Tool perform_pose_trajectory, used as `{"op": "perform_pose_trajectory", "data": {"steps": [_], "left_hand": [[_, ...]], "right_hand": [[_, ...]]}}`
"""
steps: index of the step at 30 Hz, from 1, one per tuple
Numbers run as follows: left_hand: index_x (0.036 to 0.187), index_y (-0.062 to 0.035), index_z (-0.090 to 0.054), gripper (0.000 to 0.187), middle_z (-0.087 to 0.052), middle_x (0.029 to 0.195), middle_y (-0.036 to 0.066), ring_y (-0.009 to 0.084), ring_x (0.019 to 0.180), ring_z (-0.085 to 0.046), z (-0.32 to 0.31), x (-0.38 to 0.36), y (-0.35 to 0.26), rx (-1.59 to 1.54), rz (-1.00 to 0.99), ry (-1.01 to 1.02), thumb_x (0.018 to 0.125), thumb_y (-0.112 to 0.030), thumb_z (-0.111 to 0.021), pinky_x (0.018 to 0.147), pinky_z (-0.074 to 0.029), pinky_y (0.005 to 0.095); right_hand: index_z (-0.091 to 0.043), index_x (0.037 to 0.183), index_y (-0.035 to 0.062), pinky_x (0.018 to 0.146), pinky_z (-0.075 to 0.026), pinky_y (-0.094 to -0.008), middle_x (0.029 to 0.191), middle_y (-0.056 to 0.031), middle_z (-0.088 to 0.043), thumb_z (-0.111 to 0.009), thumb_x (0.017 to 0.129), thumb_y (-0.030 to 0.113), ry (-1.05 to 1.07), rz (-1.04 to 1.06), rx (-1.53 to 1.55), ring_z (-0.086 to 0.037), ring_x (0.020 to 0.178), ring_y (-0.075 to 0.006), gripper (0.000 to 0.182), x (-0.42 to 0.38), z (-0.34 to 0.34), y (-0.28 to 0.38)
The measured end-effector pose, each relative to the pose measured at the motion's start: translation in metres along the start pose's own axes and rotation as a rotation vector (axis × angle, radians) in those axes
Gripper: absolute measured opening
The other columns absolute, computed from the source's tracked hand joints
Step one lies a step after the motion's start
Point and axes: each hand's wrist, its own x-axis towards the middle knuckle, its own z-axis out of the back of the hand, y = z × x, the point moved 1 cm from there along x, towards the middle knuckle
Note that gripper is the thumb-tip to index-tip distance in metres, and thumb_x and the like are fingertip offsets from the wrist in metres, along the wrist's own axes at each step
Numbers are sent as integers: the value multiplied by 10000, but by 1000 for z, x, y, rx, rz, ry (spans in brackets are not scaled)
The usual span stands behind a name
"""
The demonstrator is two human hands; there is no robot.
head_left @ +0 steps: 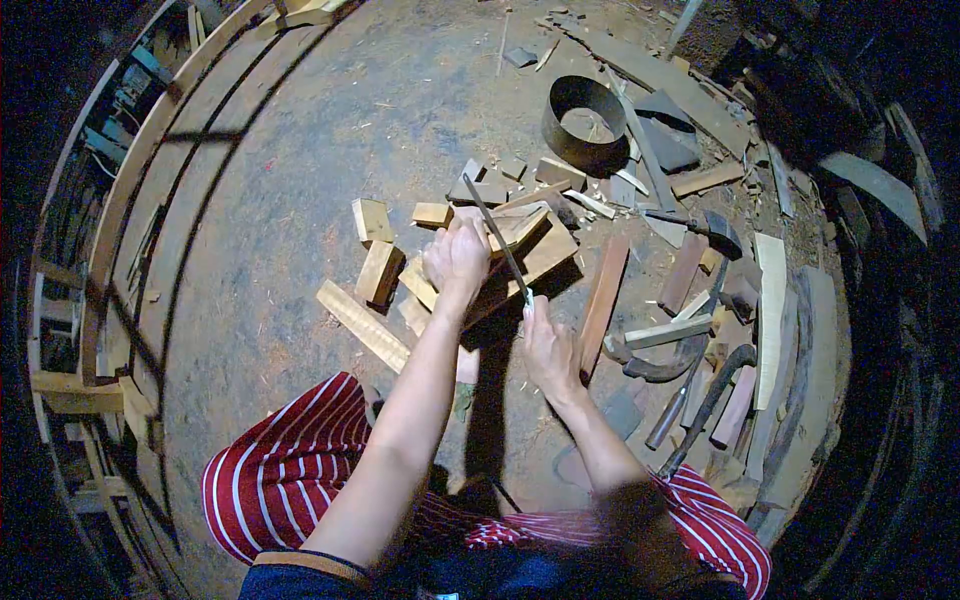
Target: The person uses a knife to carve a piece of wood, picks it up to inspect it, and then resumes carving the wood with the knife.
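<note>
My left hand (457,257) is closed on a light wooden piece (522,232) that lies over a larger wood block (548,250). In my right hand (551,345) is the handle of a long thin dark blade (492,224). The blade slants up and to the left, across the wooden piece and just right of my left hand. Small wood blocks (378,273) lie left of my left hand, and a long light strip (362,325) lies below them. A reddish wood bar (605,305) rests right of my right hand.
A round metal ring (584,122) stands at the upper right. Right of my hands lie a hammer (712,230), a curved dark tool (712,400) and several wood offcuts. A wooden frame (112,230) runs along the left edge. Striped cloth (290,470) covers my legs.
</note>
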Motion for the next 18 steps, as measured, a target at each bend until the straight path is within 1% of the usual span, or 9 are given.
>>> {"op": "perform_pose_trajectory", "data": {"steps": [2, 4, 6, 8, 11, 13, 16, 18], "left_hand": [[836, -63, -682, 401, -663, 877, 137, 323, 775, -651, -1, -1, 2, -8, 3, -2, 938, -344, -413, 659, -520, 465], [840, -64, -681, 400, -664, 880, 138, 328, 772, -650, -3, -1, 2, -46, -23, -45, 939, -341, -411, 661, -519, 468], [838, -64, -682, 397, -664, 880, 141, 331, 772, -650, -2, 1, 0, -29, -7, -12, 938, -338, -413, 663, -519, 470], [835, -63, -682, 393, -664, 880, 144, 333, 772, -650, 1, 1, -1, -9, 12, 18, 937, -334, -416, 665, -519, 473], [827, -64, -683, 392, -663, 868, 150, 334, 772, -650, 5, 0, -2, -7, 23, 31, 937, -332, -418, 666, -519, 473], [802, -59, -661, 434, -665, 796, 157, 344, 715, -660, 1, 0, 1, 4, -47, -67, 956, -365, -394, 613, -522, 488], [800, -60, -663, 434, -669, 813, 156, 344, 739, -661, -3, 0, 2, -13, -59, -89, 953, -370, -400, 635, -523, 485], [806, -62, -664, 429, -669, 820, 153, 344, 745, -660, -1, -1, 2, -8, -43, -70, 952, -369, -401, 640, -522, 483]], "right_hand": [[-422, 951, 88, 480, -442, -548, 577, -233, -578, -412, 974, 215, -15, -24, 61, -603, 584, -438, 129, 0, -2, 0], [-419, 958, 89, 488, -445, -552, 584, -236, -581, -412, 973, 216, 4, -30, 55, -604, 589, -439, 128, 1, 4, 2], [-417, 964, 90, 496, -447, -556, 592, -239, -585, -412, 973, 217, 21, -32, 49, -604, 594, -440, 128, 2, 8, 2], [-431, 1016, 90, 534, -398, -591, 650, -279, -569, -395, 976, 227, 84, -82, 85, -564, 643, -494, 147, 2, 8, 1], [-432, 1020, 94, 527, -400, -589, 635, -277, -568, -393, 978, 235, 57, -66, 65, -568, 634, -490, 152, 0, 5, 2], [-435, 1018, 94, 523, -403, -585, 627, -274, -569, -397, 977, 240, 49, -66, 42, -571, 629, -487, 156, -1, 9, 5], [-441, 1012, 92, 516, -408, -578, 616, -267, -572, -405, 976, 246, 47, -71, 17, -577, 623, -480, 163, 0, 11, 4], [-445, 1007, 90, 513, -410, -574, 612, -264, -574, -409, 976, 249, 51, -75, 12, -579, 621, -476, 166, 0, 10, 4]]}}
